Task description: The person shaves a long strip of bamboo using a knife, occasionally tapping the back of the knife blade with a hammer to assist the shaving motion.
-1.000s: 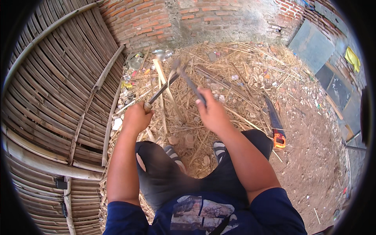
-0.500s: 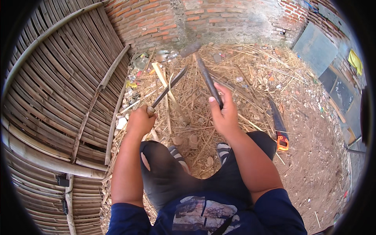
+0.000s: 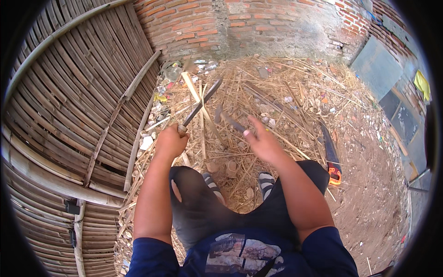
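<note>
My left hand (image 3: 171, 142) is wrapped round the handle of a machete (image 3: 195, 112), whose dark blade slants up and to the right. The blade crosses a pale split strip of bamboo (image 3: 190, 86); whether it is sunk into the strip, I cannot tell. In my right hand (image 3: 265, 144) is a hammer (image 3: 233, 123), its handle pointing left. The hammer's head sits low beside the bamboo strip, apart from the machete blade. Motion blurs my right fingers a little.
A handsaw (image 3: 330, 152) with an orange handle lies right of my knee. Straw, sticks and rubble (image 3: 286, 101) litter the ground. On the left stands a bamboo slat wall (image 3: 69, 106); a brick wall (image 3: 198, 27) closes the far side. Grey panels (image 3: 377, 68) lean at the right.
The hammer has swung down from its raised place beyond the blade tip, to beside the bamboo strip. My left hand keeps its hold on the machete. The view has shifted slightly.
</note>
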Motion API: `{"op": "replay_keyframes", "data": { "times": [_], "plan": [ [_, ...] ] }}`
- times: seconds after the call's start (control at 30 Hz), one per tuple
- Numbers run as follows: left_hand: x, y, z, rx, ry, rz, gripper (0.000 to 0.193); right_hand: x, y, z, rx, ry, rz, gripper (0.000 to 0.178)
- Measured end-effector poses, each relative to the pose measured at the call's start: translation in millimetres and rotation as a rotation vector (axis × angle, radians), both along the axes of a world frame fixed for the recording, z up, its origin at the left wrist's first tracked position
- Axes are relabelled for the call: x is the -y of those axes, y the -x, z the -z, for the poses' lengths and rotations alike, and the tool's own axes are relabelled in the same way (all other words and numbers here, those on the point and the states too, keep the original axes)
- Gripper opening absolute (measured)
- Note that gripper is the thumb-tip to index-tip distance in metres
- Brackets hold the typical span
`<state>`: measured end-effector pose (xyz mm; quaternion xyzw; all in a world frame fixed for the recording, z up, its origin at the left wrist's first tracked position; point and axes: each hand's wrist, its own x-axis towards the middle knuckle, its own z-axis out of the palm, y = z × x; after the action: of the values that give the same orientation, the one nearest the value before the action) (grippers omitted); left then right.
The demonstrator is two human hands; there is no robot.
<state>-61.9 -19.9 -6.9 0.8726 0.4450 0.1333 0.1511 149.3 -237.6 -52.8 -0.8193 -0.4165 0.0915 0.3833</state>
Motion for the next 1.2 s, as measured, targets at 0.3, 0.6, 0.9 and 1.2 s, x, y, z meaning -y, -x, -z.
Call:
{"op": "replay_keyframes", "data": {
  "times": [0.3,0.6,0.9,1.2],
  "plan": [
    [5,-7,2,-0.03,-0.061,0.04,0.036,15,0,-41,-0.028,-0.696,-0.098,0.046],
    [20,-21,-2,-0.062,-0.018,0.001,0.032,-4,21,-24,0.143,-0.24,-0.064,0.048],
    [29,-15,2,-0.059,-0.061,0.02,0.031,12,5,-33,0.089,-0.881,-0.036,0.045],
    [26,-18,3,-0.135,-0.019,0.042,0.031,-3,8,-27,0.078,-0.004,-0.088,0.045]
  ]
}}
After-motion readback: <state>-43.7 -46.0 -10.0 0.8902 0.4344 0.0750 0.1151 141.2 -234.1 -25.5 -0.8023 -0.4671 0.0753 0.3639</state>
